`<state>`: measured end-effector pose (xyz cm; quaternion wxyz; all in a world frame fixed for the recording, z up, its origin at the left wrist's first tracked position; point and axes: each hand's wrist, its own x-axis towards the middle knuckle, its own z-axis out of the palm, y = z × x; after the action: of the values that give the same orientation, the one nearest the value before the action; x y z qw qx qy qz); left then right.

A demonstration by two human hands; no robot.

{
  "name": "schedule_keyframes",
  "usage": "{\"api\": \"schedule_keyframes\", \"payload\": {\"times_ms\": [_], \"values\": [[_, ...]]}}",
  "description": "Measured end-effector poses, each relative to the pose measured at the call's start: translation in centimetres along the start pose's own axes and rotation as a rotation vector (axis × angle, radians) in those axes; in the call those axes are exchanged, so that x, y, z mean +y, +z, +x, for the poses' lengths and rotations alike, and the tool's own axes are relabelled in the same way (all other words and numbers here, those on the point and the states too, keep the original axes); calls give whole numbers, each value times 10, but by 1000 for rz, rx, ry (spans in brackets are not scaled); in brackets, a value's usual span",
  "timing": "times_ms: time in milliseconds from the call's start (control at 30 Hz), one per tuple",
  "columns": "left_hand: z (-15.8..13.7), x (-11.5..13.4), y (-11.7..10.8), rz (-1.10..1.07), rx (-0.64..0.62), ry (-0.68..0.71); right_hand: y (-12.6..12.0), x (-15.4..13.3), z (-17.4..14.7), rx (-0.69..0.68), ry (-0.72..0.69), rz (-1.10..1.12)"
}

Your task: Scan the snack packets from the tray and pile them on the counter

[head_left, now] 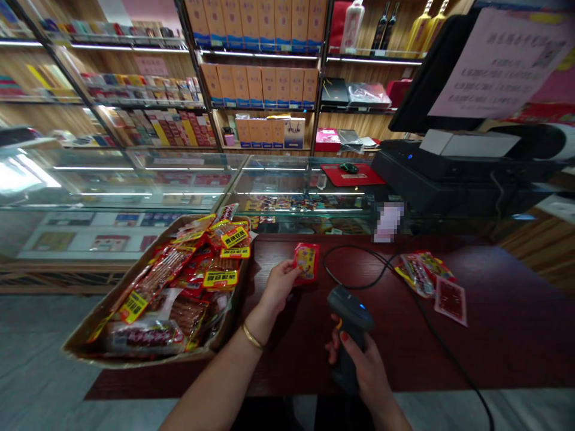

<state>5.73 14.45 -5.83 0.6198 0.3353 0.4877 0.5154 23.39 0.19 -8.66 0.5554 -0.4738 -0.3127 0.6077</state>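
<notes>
From my end, I see a packet (310,256) red around a yellow middle; the scanner (348,312) to its right is near-black with a blue light. The bracelet (253,337) is gold, the nails (344,336) on the right hand (369,366) red. Near left, snack packs (179,257) show red with black-lettered yellow labels. The far cartons (263,84) seem orange above blue, though blurred.

Red-yellow packet (307,261) held left of dark scanner (351,308), blue-lit.

Carton (85,341) containing snack packets (221,278): left side of table (494,353). Packet pile (415,274): right side of table. Scanner (351,311): between carton and pile. Display case (112,209): behind table.
</notes>
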Motion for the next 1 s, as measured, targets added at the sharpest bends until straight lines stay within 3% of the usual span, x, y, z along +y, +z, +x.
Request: {"api": "schedule_keyframes", "payload": {"times_ms": [133,300,567,1000], "values": [[0,0,3,0,38,0,5,-10,-5,79,16,-69],[-1,5,3,63,43,-21,-5,-22,-15,152,23,-417],[-2,6,5,201,33,-117,-11,-39,-24,42,-104,-860],[-4,9,4,262,34,-107,-9,-45,-27,30,-115,-905]]}}
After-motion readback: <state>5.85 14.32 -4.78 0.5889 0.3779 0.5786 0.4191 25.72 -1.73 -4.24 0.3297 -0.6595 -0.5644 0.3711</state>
